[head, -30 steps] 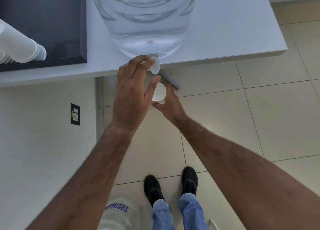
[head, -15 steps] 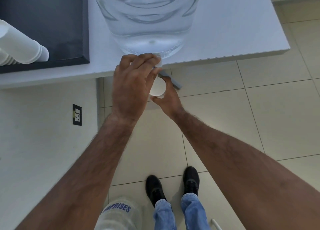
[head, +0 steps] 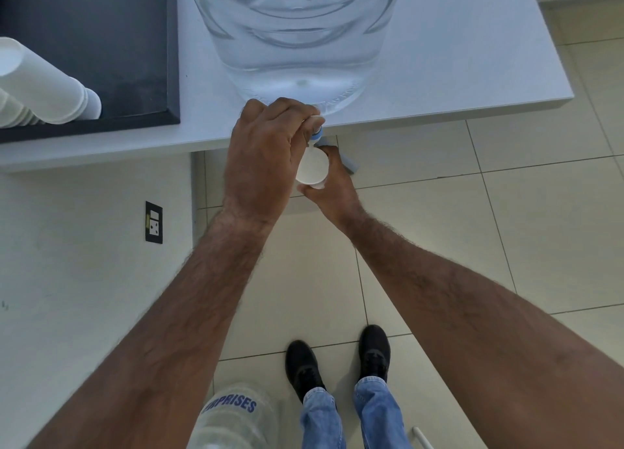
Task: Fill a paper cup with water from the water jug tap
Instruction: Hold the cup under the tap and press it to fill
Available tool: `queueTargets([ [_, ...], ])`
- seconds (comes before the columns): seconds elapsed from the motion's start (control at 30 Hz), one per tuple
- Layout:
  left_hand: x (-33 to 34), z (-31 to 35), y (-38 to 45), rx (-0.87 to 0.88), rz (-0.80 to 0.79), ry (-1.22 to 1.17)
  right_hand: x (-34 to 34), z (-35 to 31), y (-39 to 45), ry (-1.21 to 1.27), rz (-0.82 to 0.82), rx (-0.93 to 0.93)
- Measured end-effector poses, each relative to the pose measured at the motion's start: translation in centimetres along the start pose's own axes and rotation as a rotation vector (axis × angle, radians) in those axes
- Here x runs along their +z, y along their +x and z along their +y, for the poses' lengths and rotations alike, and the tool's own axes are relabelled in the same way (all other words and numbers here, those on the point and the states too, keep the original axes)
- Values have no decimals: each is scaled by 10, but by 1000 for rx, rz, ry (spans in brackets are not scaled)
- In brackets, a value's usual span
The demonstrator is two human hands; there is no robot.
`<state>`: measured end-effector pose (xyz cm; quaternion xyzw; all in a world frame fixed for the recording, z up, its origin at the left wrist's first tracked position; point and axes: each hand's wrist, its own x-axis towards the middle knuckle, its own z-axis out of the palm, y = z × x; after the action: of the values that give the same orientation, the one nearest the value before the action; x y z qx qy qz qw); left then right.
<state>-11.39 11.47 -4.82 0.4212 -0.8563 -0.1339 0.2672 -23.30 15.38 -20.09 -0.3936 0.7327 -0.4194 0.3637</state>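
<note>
A large clear water jug point(head: 293, 33) stands on the white table point(head: 472, 60), its blue-and-white tap point(head: 315, 129) hanging over the front edge. My left hand point(head: 263, 155) is closed around the tap from above. Directly below the tap sits a white paper cup point(head: 312, 168), held from the right and underneath by my right hand point(head: 334, 182). A thin stream of water seems to run from the tap into the cup. The left hand covers part of the cup's left rim.
Stacks of white paper cups point(head: 40, 87) lie on a black tray point(head: 101, 43) at the left of the table. A second jug point(head: 233, 418) stands on the tiled floor by my feet point(head: 337, 364). A wall socket point(head: 154, 222) is at the left.
My left hand moved from an open reach onto the tap and closed on it. The cup rose slightly under the tap, and the tap's blue part now shows.
</note>
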Motion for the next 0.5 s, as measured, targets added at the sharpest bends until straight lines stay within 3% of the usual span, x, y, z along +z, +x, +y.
queueTargets([
  [0.5, -1, -5, 12, -23, -29, -89, -7, -7, -2, -19, -15, -35],
])
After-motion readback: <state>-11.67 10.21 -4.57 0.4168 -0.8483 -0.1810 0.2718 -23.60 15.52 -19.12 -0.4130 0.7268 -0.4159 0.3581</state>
